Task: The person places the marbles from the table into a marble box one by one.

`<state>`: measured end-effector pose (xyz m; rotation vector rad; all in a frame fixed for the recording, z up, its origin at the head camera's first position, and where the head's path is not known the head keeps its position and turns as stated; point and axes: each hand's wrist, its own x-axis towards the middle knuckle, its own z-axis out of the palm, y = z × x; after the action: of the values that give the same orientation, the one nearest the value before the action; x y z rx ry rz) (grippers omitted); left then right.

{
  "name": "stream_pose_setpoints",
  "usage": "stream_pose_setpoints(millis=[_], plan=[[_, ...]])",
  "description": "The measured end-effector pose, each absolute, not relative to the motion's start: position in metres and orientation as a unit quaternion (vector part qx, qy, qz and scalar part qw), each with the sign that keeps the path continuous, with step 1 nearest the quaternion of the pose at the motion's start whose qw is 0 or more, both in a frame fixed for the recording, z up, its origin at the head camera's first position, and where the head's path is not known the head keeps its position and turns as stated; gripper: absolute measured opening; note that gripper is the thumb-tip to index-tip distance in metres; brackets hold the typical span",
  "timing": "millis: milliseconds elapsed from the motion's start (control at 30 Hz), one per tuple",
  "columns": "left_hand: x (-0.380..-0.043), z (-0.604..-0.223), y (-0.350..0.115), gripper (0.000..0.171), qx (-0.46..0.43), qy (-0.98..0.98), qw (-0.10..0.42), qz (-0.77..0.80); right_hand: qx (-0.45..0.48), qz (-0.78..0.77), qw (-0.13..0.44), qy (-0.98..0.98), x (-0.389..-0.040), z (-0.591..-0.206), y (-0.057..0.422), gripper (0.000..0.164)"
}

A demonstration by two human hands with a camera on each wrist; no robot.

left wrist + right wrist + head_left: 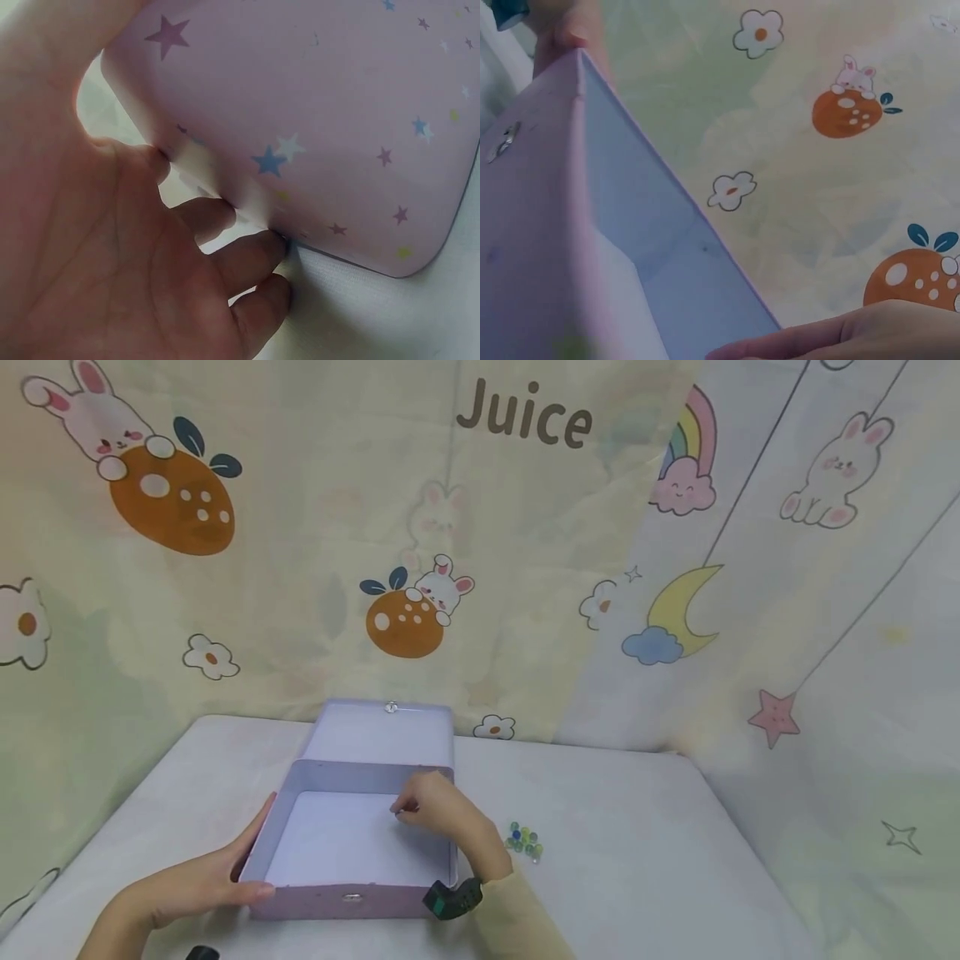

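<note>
A pale purple hinged tin box (pixel 352 900) stands on the table with its lid (pixel 378 732) raised at the back. My left hand (pixel 198 881) grips the near left corner, thumb at the front edge and fingers along the left wall. In the left wrist view, its fingertips touch the star-printed side (pixel 352 90). My right hand (pixel 435 802) is over the box's inside, pinching a tiny dark marble (pixel 395 812) mostly hidden by the fingers. Right of the box, several green, yellow and blue glass marbles (pixel 525 839) lie in a loose group.
The white-covered table (pixel 630 860) extends to both sides of the box. Behind it hangs a curtain (pixel 300 610) printed with rabbits, flowers and a moon. A metal latch (pixel 352 898) sits on the box's front wall. A dark wristband (pixel 452 900) is on the right wrist.
</note>
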<state>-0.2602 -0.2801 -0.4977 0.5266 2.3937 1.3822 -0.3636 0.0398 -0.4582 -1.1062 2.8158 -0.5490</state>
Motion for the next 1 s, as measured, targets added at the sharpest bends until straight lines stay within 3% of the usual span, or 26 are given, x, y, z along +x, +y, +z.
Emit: stream_pose_setpoints(millis=[233,500,667,1000], plan=[[-0.261,-0.495,-0.279,0.104,0.175,0.853,0.167,0.463,-0.355,-0.061,0.023,0.933,-0.355,-0.462,0.033,0.011],[-0.261,-0.492,-0.279,0.106,0.156,0.851,0.194,0.462,-0.322,-0.033,0.057,0.944,-0.347,-0.465,0.03,0.013],[-0.26,-0.493,-0.278,0.106,0.16,0.85,0.182,0.468,-0.307,-0.033,0.074,0.948,-0.345,-0.466,0.03,0.014],[-0.263,-0.496,-0.28,0.106,0.156,0.854,0.19,0.459,-0.379,-0.197,0.046,0.903,-0.355,-0.451,0.045,0.015]])
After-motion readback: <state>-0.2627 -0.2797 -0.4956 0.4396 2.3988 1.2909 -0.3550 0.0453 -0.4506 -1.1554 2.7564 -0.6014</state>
